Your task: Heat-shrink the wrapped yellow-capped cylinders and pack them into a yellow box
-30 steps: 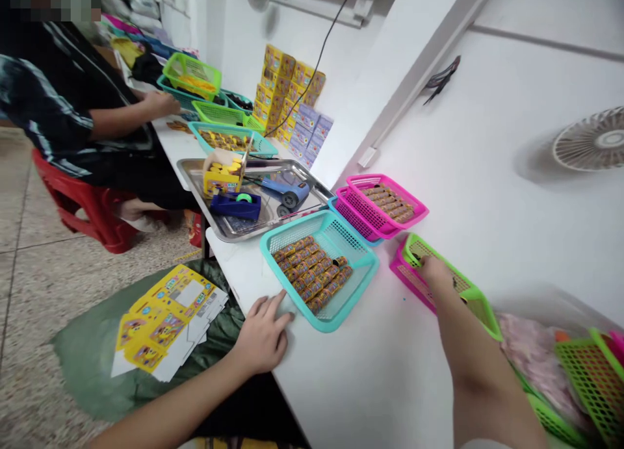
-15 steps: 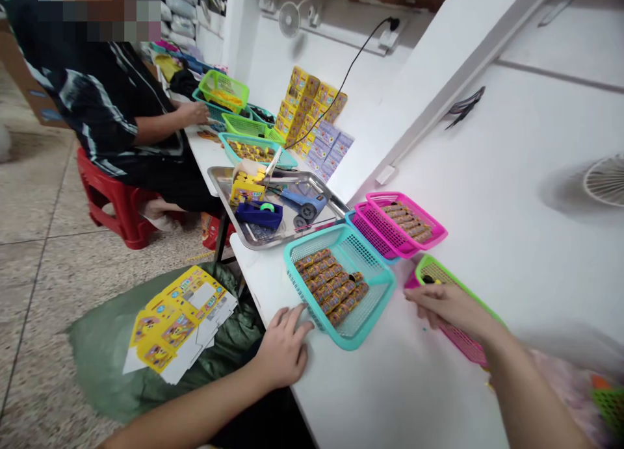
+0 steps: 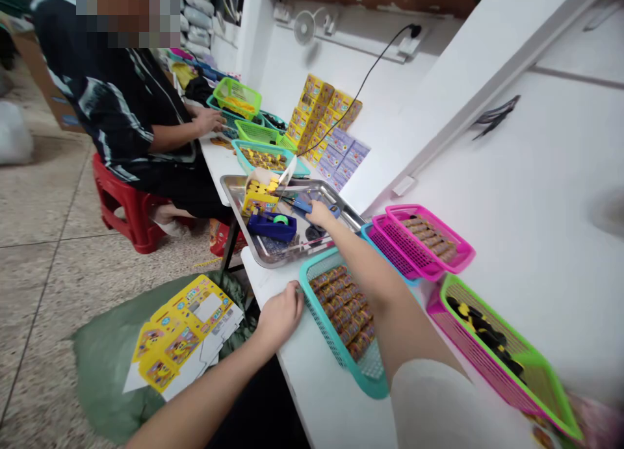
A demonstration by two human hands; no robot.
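My right hand (image 3: 319, 214) reaches across the teal basket (image 3: 312, 273) of small wrapped rolls into the metal tray (image 3: 244, 205). Its fingers are closed on a blue hand tool (image 3: 299, 206) lying in that tray. A dark blue tape dispenser (image 3: 273, 227) and an open yellow box (image 3: 258, 199) sit just left of the tool. My left hand (image 3: 280, 316) rests at the table's front edge, with its fingers curled on the teal basket's near corner.
Two stacked pink baskets (image 3: 429, 241) with rolls sit to the right, and a green basket (image 3: 507, 351) of dark pieces lies nearer. A co-worker (image 3: 127, 124) sits on a red stool (image 3: 127, 208) at the far left. Stacked yellow boxes (image 3: 322, 111) stand against the wall. Flat cartons (image 3: 185, 332) lie on the floor.
My right hand left the green basket and swung left across the teal basket to the blue tool in the tray. My left hand's fingers curled onto the basket's corner.
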